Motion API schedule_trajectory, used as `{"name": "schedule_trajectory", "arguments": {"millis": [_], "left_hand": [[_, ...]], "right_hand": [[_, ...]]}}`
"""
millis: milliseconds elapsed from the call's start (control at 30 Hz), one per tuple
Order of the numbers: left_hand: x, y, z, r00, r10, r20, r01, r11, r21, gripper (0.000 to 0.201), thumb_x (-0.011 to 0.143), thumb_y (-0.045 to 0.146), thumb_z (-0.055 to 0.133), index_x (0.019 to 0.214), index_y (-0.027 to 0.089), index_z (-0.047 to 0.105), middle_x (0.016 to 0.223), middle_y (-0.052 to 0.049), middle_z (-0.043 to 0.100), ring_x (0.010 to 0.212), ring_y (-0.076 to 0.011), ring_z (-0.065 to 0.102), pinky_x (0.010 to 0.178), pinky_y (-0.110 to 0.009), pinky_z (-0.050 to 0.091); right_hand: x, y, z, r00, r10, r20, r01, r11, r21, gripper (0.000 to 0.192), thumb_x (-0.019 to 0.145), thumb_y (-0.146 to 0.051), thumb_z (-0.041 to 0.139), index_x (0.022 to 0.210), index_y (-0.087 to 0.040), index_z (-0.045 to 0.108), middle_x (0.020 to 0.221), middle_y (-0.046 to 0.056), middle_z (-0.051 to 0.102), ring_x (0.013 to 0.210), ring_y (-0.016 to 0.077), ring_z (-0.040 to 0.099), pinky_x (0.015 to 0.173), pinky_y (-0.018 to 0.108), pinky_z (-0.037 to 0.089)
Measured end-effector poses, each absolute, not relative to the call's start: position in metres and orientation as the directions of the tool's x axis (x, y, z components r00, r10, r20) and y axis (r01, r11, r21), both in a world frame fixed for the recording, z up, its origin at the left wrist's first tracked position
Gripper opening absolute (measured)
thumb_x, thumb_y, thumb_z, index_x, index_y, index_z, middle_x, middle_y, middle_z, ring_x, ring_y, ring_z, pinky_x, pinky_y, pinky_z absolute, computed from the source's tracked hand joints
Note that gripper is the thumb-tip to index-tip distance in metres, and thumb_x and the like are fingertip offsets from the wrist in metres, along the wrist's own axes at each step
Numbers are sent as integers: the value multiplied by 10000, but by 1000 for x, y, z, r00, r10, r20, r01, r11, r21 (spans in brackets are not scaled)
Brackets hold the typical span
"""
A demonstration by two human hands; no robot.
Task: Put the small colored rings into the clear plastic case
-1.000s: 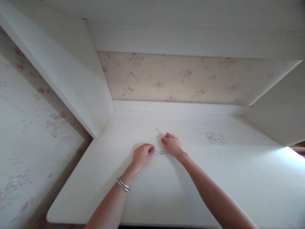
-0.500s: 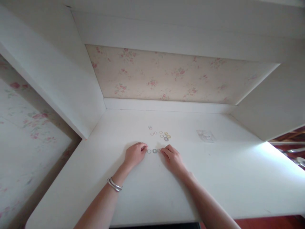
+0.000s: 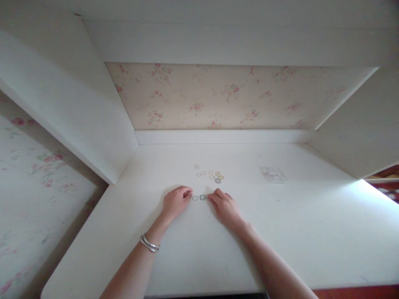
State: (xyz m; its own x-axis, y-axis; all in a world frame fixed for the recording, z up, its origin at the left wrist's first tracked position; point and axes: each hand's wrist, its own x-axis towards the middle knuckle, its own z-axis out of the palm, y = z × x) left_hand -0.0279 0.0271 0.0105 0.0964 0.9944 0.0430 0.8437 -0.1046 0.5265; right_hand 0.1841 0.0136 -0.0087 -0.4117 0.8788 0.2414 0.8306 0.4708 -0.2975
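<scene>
Two small rings (image 3: 198,197) lie between the loosely curled, empty left hand (image 3: 175,203) and right hand (image 3: 225,206); right fingertips nearer.

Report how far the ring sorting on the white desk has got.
Looks done: two silvery rings lie in a short row between the hands. In hand: the right hand has its fingertips at the row's right end; the left hand rests curled at its left end, and whether it holds a ring cannot be seen. Left: the loose cluster of small rings farther back, and a clear packet to the right.
</scene>
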Motion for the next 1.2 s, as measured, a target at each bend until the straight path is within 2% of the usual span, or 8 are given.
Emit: {"name": "schedule_trajectory", "arguments": {"millis": [100, 233, 367, 500, 633, 833, 1000, 1200], "left_hand": [[-28, 27, 10, 99, 994, 43, 844, -107, 525, 181, 858, 315, 506, 922, 275, 671, 873, 33, 684, 749, -118, 598, 653, -227, 373], [-29, 29, 8, 100, 994, 40, 828, -106, 551, 186, 856, 316, 504, 918, 274, 675, 875, 28, 684, 744, -122, 598, 653, -226, 388], [-25, 39, 5, 111, 991, 76, 788, -134, 601, 194, 860, 291, 490, 917, 248, 671, 922, 6, 675, 772, -128, 601, 704, -227, 426], [-9, 61, 5, 165, 975, 149, 788, -221, 575, 205, 863, 270, 492, 981, 211, 648, 997, -33, 637, 811, -129, 607, 771, -231, 443], [6, 82, 6, 133, 982, 134, 866, -181, 467, 241, 872, 304, 491, 1066, 230, 615, 1104, -52, 588, 865, -148, 614, 778, -249, 444], [13, 92, 4, 142, 984, 103, 915, -170, 366, 204, 899, 302, 451, 953, 237, 637, 1046, -34, 601, 863, -152, 607, 739, -248, 427], [11, 82, 2, 199, 977, 78, 904, -214, 370, 171, 889, 222, 456, 864, 197, 624, 970, -41, 599, 865, -150, 596, 764, -246, 424], [16, 52, 9, 281, 951, 130, 816, -308, 490, 154, 902, 223, 442, 899, 198, 595, 964, -37, 580, 858, -139, 592, 788, -239, 440]], "right_hand": [[185, 14, -9, -398, 879, 264, 815, 471, -337, 246, 927, -206, 405, 991, -240, 640, 882, 32, 577, 732, 133, 558, 717, 252, 405], [187, 13, -6, -328, 891, 314, 739, 449, -502, 268, 939, -252, 380, 963, -230, 647, 884, 34, 575, 755, 129, 566, 710, 232, 414], [193, 17, -6, -117, 922, 370, 647, 353, -676, 266, 921, -315, 410, 888, -219, 656, 843, 26, 568, 717, 123, 550, 666, 225, 411], [203, 29, -10, 76, 925, 372, 574, 264, -775, 268, 880, -363, 461, 857, -210, 680, 762, 8, 547, 622, 112, 501, 609, 233, 394], [213, 39, -12, 164, 929, 331, 532, 199, -823, 279, 849, -392, 489, 836, -207, 697, 718, -1, 530, 607, 118, 478, 598, 244, 381], [217, 42, -10, 172, 942, 288, 496, 170, -852, 279, 835, -375, 492, 817, -197, 707, 701, 2, 526, 608, 123, 474, 606, 253, 377], [216, 43, -11, 153, 952, 266, 487, 162, -858, 263, 832, -358, 499, 833, -200, 708, 720, 7, 536, 617, 126, 484, 602, 253, 374], [216, 43, -13, 129, 956, 262, 484, 170, -859, 240, 831, -343, 506, 831, -216, 710, 711, 1, 535, 620, 125, 497, 615, 252, 384]]}}
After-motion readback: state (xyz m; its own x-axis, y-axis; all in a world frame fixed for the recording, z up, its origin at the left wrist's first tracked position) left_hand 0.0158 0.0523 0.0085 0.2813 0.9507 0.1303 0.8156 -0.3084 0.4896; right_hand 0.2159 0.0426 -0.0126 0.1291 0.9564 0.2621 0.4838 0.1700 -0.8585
